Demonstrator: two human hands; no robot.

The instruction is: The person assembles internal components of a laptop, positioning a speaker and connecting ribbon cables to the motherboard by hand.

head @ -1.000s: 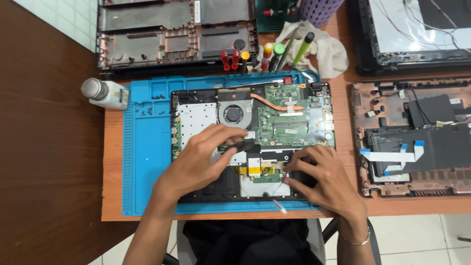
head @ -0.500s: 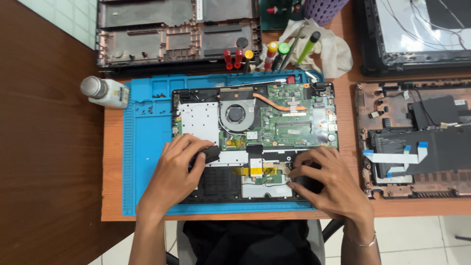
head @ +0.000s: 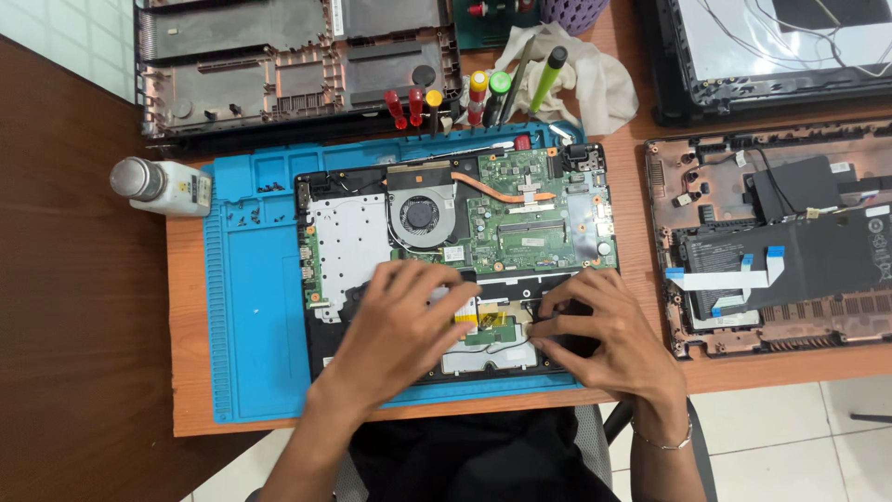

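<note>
An opened laptop base (head: pixel 321 251) lies on a blue work mat (head: pixel 251 316), with its green motherboard (head: pixel 525 218) and round fan (head: pixel 423 216) showing. My left hand (head: pixel 404 330) lies flat on the lower middle of the base, fingers spread, and holds nothing. My right hand (head: pixel 599 339) sits at the lower right corner. Its fingers curl around a small black part (head: pixel 578 311), and the fingertips meet next to a yellow flex strip (head: pixel 488 323). Both hands hide much of the lower edge.
A white bottle (head: pixel 163 184) lies left of the mat. Screwdrivers (head: pixel 483 93) and a white cloth (head: pixel 604 84) sit behind it. An empty laptop shell (head: pixel 279 65) is at the back. Another open laptop base (head: pixel 780 242) lies to the right, with a screen panel (head: pixel 771 46) behind it.
My left hand has slid from the lower left of the laptop base toward its middle. My right hand stays at the lower right corner.
</note>
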